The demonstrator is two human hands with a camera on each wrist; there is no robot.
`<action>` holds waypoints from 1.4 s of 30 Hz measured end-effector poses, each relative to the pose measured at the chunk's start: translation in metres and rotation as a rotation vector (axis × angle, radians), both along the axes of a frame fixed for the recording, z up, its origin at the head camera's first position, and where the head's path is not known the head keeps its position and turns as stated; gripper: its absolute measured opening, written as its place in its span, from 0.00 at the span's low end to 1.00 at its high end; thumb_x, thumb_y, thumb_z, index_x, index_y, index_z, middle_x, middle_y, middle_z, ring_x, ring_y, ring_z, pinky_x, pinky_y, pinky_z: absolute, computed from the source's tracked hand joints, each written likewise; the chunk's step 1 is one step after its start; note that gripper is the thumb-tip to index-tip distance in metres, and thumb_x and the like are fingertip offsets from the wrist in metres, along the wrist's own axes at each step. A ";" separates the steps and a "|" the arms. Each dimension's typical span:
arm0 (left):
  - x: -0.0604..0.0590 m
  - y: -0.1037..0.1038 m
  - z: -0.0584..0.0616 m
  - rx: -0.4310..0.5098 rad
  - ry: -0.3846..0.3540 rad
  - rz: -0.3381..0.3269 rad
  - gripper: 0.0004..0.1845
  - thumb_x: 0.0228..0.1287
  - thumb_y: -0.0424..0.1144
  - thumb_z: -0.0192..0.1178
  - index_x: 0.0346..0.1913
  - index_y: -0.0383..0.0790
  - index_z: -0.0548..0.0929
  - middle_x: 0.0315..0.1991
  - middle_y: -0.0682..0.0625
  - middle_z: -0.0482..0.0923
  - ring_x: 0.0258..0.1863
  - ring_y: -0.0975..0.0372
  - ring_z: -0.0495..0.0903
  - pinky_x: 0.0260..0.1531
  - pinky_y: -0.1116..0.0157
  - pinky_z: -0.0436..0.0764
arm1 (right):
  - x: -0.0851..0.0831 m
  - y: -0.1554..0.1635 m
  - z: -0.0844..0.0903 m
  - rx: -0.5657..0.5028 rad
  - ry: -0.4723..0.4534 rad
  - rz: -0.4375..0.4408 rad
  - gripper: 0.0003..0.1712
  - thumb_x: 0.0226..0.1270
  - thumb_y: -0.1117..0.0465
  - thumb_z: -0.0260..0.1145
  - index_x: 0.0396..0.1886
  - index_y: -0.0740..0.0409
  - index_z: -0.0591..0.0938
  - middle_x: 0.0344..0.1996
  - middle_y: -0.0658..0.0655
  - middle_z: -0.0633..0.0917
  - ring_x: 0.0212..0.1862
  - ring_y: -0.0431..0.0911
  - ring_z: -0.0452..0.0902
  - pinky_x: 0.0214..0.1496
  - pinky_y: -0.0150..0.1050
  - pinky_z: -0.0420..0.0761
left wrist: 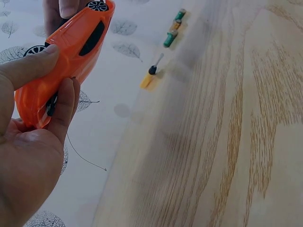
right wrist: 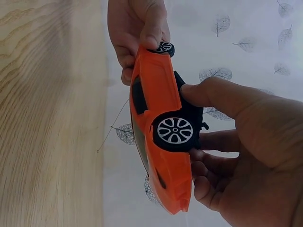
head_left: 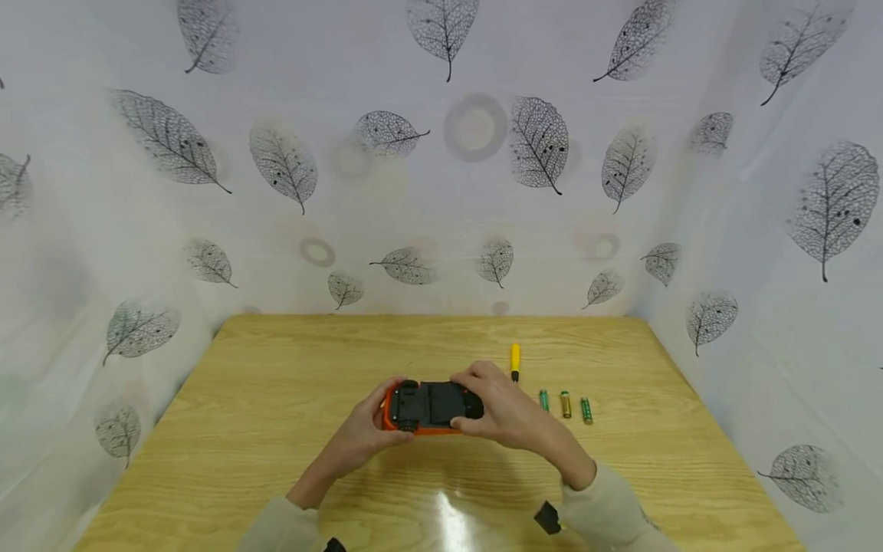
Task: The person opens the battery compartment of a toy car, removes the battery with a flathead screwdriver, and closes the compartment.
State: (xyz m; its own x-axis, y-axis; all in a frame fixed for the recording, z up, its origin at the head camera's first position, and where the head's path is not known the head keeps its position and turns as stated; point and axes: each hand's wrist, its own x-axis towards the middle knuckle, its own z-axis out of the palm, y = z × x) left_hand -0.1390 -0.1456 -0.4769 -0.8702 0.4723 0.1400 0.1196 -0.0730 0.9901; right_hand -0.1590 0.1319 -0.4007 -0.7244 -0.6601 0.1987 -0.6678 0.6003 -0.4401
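Observation:
An orange toy car (head_left: 428,431) is held above the table with its black underside (head_left: 407,406) facing up in the head view. My left hand (head_left: 364,428) grips one end, thumb on the near side and fingers round the far side. At the underside's middle, my right hand (head_left: 507,410) pinches a black battery cover (head_left: 447,402) between thumb and fingers. A small hooked tab (right wrist: 204,126) juts from the cover in the right wrist view. A thin wire (right wrist: 112,124) sticks out from the car's roof side.
Several green and gold batteries stand or lie at the right, one battery (head_left: 566,404) among them. A yellow-handled screwdriver (head_left: 515,360) lies beyond the right hand. The wooden table (head_left: 290,368) is enclosed by a leaf-print curtain (head_left: 414,192).

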 end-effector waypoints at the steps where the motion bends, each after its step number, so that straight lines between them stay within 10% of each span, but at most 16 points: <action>1: 0.000 0.000 0.000 0.001 0.000 -0.001 0.47 0.64 0.25 0.70 0.80 0.33 0.53 0.73 0.25 0.57 0.60 0.53 0.80 0.52 0.62 0.85 | 0.000 -0.001 0.000 0.002 -0.002 0.003 0.32 0.66 0.52 0.76 0.65 0.60 0.81 0.50 0.54 0.78 0.48 0.46 0.72 0.45 0.43 0.80; 32: 0.000 -0.001 0.001 -0.016 0.012 0.017 0.46 0.63 0.24 0.70 0.80 0.33 0.55 0.75 0.26 0.56 0.65 0.42 0.75 0.53 0.62 0.85 | -0.003 -0.007 0.001 0.018 -0.004 0.020 0.32 0.66 0.47 0.76 0.63 0.60 0.83 0.47 0.53 0.79 0.48 0.46 0.72 0.45 0.41 0.77; 42: 0.000 -0.001 0.002 0.012 0.009 0.007 0.48 0.63 0.24 0.70 0.80 0.32 0.54 0.74 0.26 0.56 0.62 0.57 0.79 0.53 0.62 0.84 | -0.005 -0.007 -0.002 -0.016 0.013 0.024 0.33 0.63 0.47 0.78 0.62 0.60 0.83 0.47 0.52 0.79 0.50 0.47 0.72 0.48 0.44 0.78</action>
State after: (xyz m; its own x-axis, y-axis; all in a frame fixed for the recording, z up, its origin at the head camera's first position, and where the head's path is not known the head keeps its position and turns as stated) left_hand -0.1394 -0.1467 -0.4753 -0.8724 0.4641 0.1534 0.1289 -0.0841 0.9881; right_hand -0.1640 0.1244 -0.4032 -0.7061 -0.6736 0.2186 -0.6873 0.5773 -0.4409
